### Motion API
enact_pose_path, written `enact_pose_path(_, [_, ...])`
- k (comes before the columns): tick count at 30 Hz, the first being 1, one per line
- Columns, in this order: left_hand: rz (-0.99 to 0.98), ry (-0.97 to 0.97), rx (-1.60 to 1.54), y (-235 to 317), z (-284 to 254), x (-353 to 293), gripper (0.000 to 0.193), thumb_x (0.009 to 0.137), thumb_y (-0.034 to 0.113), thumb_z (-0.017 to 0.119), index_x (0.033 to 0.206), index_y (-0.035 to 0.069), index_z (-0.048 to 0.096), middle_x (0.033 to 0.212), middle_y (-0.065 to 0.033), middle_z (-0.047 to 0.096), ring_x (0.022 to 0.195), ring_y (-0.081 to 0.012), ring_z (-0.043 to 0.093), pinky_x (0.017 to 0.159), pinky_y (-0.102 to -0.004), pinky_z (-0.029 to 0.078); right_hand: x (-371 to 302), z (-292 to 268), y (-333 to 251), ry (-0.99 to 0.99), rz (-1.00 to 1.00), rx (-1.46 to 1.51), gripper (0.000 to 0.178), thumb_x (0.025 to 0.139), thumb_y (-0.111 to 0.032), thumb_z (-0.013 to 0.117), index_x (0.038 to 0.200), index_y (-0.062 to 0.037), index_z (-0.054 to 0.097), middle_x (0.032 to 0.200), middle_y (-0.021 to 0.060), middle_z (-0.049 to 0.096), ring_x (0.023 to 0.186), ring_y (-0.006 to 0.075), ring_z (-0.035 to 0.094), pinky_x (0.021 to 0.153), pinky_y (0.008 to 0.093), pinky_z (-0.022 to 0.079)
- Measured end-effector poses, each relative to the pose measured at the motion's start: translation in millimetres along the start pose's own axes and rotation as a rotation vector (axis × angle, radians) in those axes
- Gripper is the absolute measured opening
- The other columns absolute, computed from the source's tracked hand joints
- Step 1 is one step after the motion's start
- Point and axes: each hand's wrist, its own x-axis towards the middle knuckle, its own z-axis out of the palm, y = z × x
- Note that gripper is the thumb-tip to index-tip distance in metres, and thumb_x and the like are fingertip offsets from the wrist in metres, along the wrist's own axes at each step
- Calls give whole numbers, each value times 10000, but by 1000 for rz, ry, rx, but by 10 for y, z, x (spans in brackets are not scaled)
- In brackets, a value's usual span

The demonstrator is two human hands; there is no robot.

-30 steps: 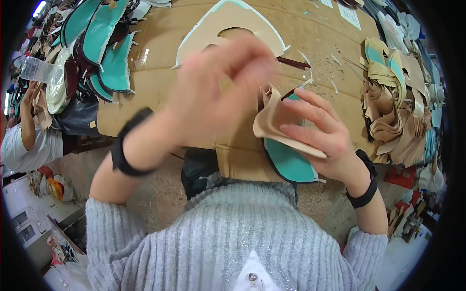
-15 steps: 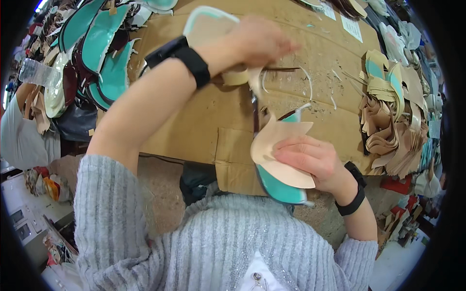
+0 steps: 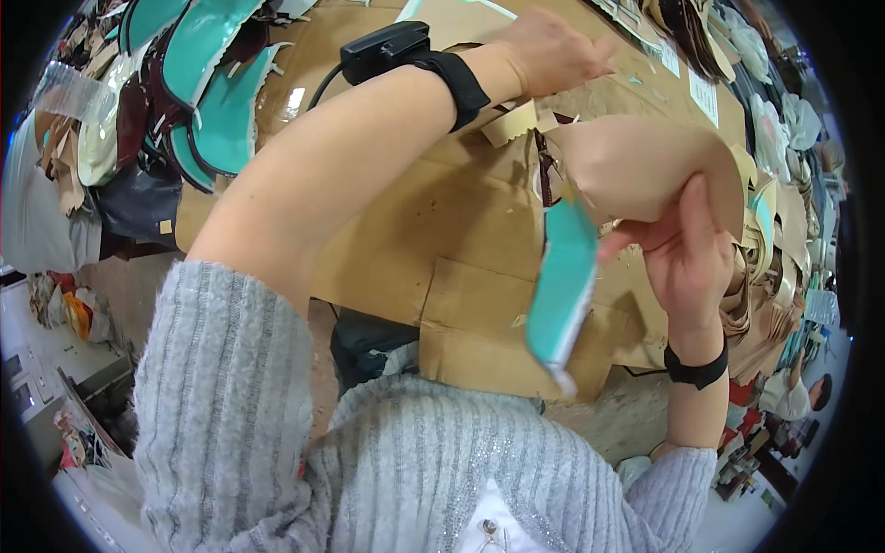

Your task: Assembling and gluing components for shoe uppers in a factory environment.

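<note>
Where brown cardboard (image 3: 493, 323) covers the bench (image 3: 387, 253), its near edge runs just beyond the person's grey ribbed sweater (image 3: 442, 442). On the far left lies a heap of turquoise pieces (image 3: 230, 120), curved in outline and edged in white and dark trim. Over on the right side of the bench, a stack of beige pieces (image 3: 791, 230) lies in loose, wavy layers. The beige sheet (image 3: 645, 166), wide and curved, is over the right half of the bench, in front of the right hand (image 3: 687, 263), whose fingers are closed on its near edge. Just left of that hand, a single turquoise strip (image 3: 562, 276) with a white edge slants toward the person; it is blurred, and I cannot tell whether the thumb touches it. The left hand (image 3: 558, 55) is at the far middle of the bench, its fingers curled and pointing right; I cannot tell whether they hold anything. A black box (image 3: 387, 48) sits by the left wristband (image 3: 461, 89). Between the left hand and the turquoise strip are a narrow dark red piece (image 3: 548, 175) and, smaller still, a pale yellow scrap (image 3: 509, 126).
</note>
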Motion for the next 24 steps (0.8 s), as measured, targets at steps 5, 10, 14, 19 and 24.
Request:
enact_pose_path(5, [-108, -42, -134, -37, -66, -37, 273, 949, 307, 502, 875, 50, 559, 695, -120, 639, 631, -296, 634, 549, -338, 485, 164, 2, -32, 87, -11, 82, 421, 1046, -280, 284, 1298, 21, 437, 1201, 188, 596, 1005, 329, 648, 820, 491, 578])
enact_pose_path(10, [-270, 361, -472, -138, -706, -390, 156, 865, 162, 599, 911, 13, 599, 759, -138, 642, 685, -306, 632, 579, -352, 507, 67, -305, 72, 131, 101, 244, 424, 1045, -298, 293, 1305, 6, 438, 1250, 184, 572, 1101, 321, 602, 918, 476, 538])
enact_pose_path(14, [144, 215, -622, 867, -965, -1115, 279, 735, 94, 658, 1007, 41, 626, 982, -98, 643, 876, -255, 637, 756, -367, 540, -38, -446, 163, 204, 154, 489, 446, 1039, -339, 310, 1314, -14, 443, 1278, 171, 561, 1136, 314, 582, 957, 460, 516])
enact_pose_path(19, [32, 203, -320, 1365, -736, -1042, 386, 747, 164, 575, 1107, 25, 590, 1024, -116, 606, 967, -255, 591, 827, -346, 496, 27, -367, 94, 73, 158, 505, 471, 1038, -366, 294, 1311, -12, 439, 1275, 163, 555, 1139, 316, 569, 938, 472, 517])
enact_pose_path(24, [173, 54, -290, 1251, -735, -1056, 272, 714, 182, 579, 956, 57, 577, 826, -31, 581, 846, -210, 593, 732, -320, 489, 105, -301, -139, 39, -78, 143, 465, 1043, -362, 270, 1294, -26, 469, 1213, 137, 604, 1099, 285, 606, 928, 481, 523])
